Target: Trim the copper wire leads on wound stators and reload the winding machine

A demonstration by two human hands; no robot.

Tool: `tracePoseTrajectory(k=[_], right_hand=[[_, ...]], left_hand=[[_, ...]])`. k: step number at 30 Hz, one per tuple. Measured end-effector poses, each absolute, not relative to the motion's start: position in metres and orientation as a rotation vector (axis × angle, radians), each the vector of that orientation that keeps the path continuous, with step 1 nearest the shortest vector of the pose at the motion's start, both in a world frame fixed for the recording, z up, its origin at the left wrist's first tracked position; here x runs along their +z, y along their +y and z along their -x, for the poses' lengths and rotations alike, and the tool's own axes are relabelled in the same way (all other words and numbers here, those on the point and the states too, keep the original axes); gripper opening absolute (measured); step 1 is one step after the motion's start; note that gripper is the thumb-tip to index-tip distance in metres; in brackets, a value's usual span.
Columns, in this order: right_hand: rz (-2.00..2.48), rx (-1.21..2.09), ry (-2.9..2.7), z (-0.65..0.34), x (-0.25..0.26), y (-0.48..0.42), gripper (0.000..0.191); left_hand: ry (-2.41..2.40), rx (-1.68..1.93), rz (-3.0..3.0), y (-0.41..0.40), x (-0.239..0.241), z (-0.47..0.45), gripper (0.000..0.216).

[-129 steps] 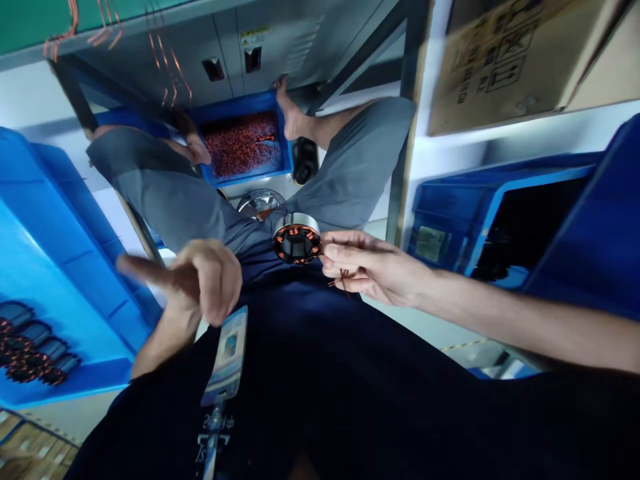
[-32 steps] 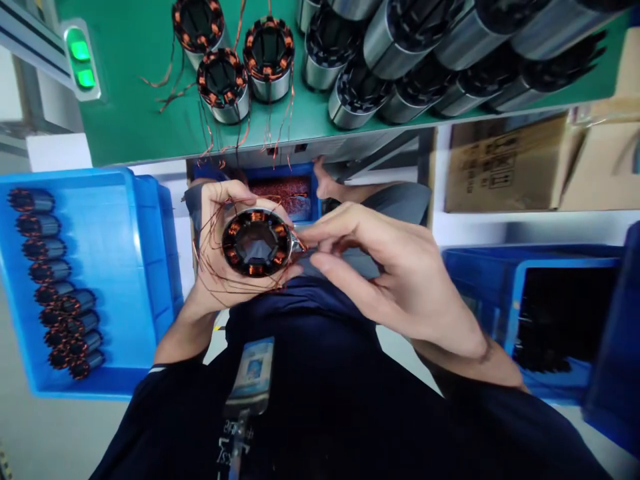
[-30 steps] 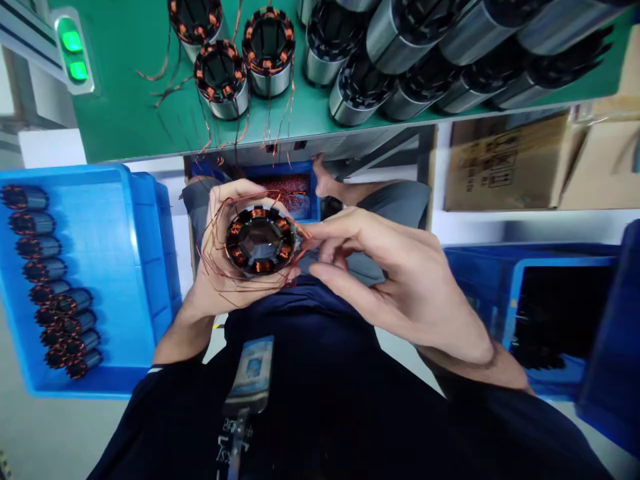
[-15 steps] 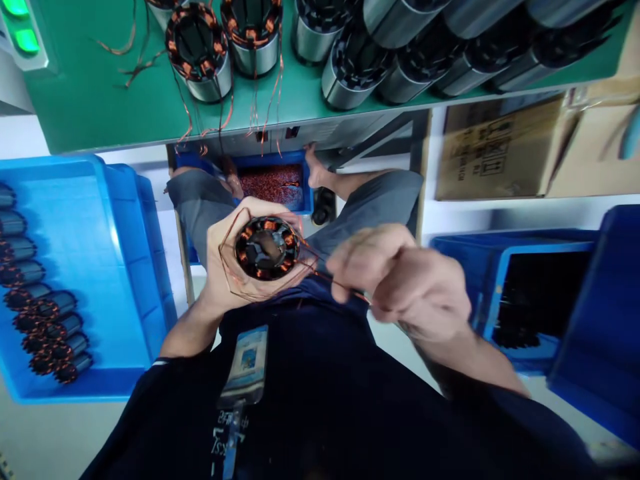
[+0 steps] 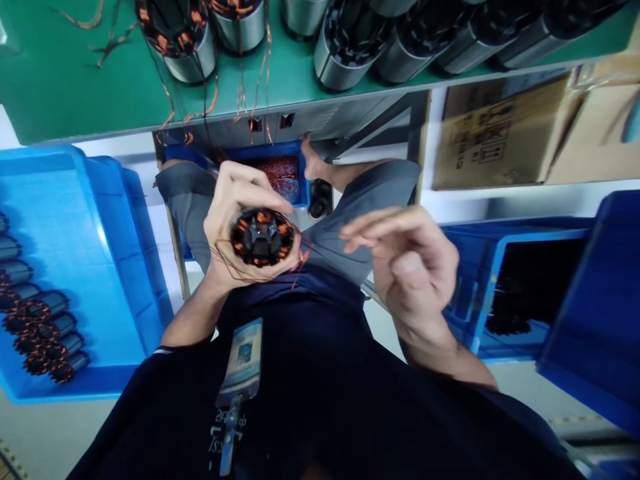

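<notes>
My left hand is wrapped round a motor stator, a ring with a black slotted core and copper windings, its open end facing up at me. Loose copper wires trail from the stator's right side, and more loop out past its lower left over my wrist. To the right, my right hand hovers apart from the stator with its fingers spread and nothing visible in them. On the green bench stand wound stators whose wire ends hang over the edge.
Bare-slotted stators crowd the bench's right part. A blue crate with several wound stators is at left. At right are a blue bin and cardboard boxes. A blue tray of reddish bits lies under the bench.
My right hand has let go of the copper wire and opened, its fingers now spread. The stator has tilted and risen slightly in my left hand. The whole view has shifted a little.
</notes>
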State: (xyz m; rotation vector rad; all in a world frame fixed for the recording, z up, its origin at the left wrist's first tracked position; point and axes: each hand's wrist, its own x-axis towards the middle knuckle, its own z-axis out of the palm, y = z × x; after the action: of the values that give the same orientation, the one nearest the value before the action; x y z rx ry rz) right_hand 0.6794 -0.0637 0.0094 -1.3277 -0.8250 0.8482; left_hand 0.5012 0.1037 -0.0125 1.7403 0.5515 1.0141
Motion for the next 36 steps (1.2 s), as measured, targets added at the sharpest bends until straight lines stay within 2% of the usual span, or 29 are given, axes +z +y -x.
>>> tracePoseTrajectory(k=[2,4,7,11,14,16,18,21,24,32,36], right_hand=[[1.422,1.063,-0.776,-0.678,0.018,-0.056,0.053],[1.410,1.232,-0.738,-0.676,0.024,-0.047,0.059],[1.279,1.398,-0.602,-0.678,0.027,-0.040,0.055],[1.099,1.630,-0.394,-0.681,0.024,-0.046,0.058],[1.003,1.734,-0.277,-0.670,0.016,-0.053,0.059],[0.984,1.711,-0.257,-0.660,0.008,-0.057,0.056],[1.020,1.618,-0.312,-0.653,0.003,-0.058,0.049],[1.113,1.396,-0.562,-0.657,0.004,-0.056,0.037],[1.233,1.218,-0.761,-0.669,0.020,-0.055,0.032],[1.349,1.361,-0.739,-0.675,0.053,-0.068,0.032],[1.360,1.376,-0.873,-0.670,0.050,-0.068,0.027]], left_hand=[[0.552,0.890,-1.861,0.103,-0.002,-0.494,0.052],[0.519,0.792,-1.867,0.098,0.003,-0.488,0.051],[0.432,0.707,-1.834,0.097,0.000,-0.483,0.057],[0.361,0.753,-1.666,0.098,-0.009,-0.485,0.085],[0.472,0.586,-1.291,0.085,-0.010,-0.490,0.081],[0.557,0.435,-0.956,0.070,-0.010,-0.492,0.078],[0.575,0.365,-0.717,0.056,-0.010,-0.494,0.084],[0.584,0.346,-0.636,0.049,-0.008,-0.499,0.088],[0.598,0.391,-0.621,0.057,-0.003,-0.505,0.079],[0.720,0.348,-0.671,0.072,-0.016,-0.486,0.061],[0.680,0.334,-0.696,0.070,-0.035,-0.478,0.080]])
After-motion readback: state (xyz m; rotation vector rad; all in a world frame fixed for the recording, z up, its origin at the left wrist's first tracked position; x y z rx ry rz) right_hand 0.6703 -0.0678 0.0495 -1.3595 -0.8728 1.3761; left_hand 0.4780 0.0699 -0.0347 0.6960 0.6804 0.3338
